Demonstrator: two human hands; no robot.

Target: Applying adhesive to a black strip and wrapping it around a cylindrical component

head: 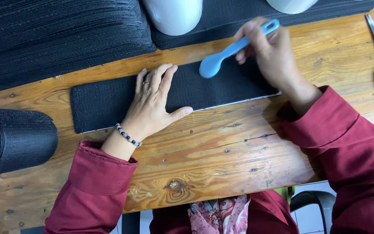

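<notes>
With the left hand [152, 102] spread flat pinning the black mesh strip [109, 102] near the table's [221, 151] far edge, and the right hand [269, 50] pinching the blue spoon [224, 56], uneven strokes could wrinkle the strip's unpinned end

left hand [152, 102] flat, fingers spread; right hand [270, 52] raised, grip closed, both wrists bent

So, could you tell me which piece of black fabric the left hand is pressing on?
The flat strip under the left hand; the roll and stacks lie untouched.
</notes>
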